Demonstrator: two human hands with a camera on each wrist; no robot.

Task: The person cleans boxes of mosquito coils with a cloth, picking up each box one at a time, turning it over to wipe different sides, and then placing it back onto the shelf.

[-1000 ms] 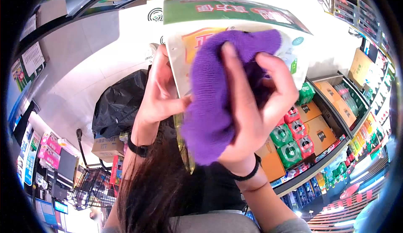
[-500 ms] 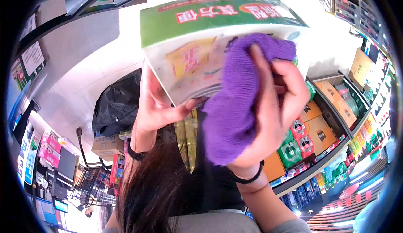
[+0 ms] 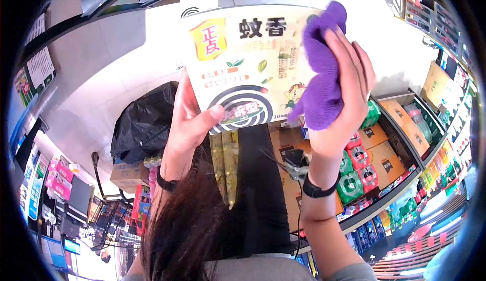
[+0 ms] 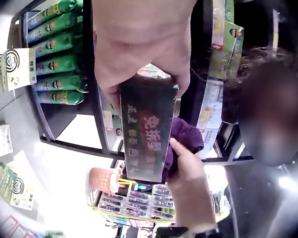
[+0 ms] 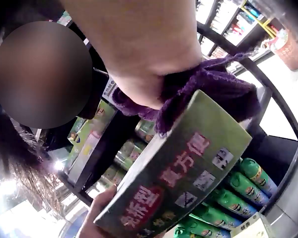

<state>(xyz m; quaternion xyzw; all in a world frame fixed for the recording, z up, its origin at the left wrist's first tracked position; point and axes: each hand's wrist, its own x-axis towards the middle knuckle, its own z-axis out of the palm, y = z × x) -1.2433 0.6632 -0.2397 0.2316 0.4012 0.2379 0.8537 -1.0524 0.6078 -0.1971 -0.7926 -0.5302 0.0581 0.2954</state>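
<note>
A mosquito coil box [image 3: 238, 70] is held up before me, its pale printed front facing the head camera. My left hand [image 3: 188, 129] grips its lower left corner, thumb on the front over the printed coil. In the left wrist view, the box's dark narrow side [image 4: 146, 136] shows below that hand. My right hand [image 3: 352, 81] holds a bunched purple cloth [image 3: 324, 96] against the box's right edge. The right wrist view shows the cloth [image 5: 208, 91] pressed over the box's far edge, beside the green side [image 5: 188, 163] with red and white lettering.
A metal shelf with green spray cans [image 4: 54, 64] stands close by. Hanging coil-print cards [image 4: 20, 69] are on the left. Low shelving to the right carries green and red bottle packs [image 3: 352, 182] and cartons [image 3: 390, 157]. A black bag [image 3: 144, 124] and a wire basket [image 3: 114, 222] lie left.
The box has tilted so its front now faces the head camera and its green side has left that view. My right hand has moved the cloth from the front to the right edge.
</note>
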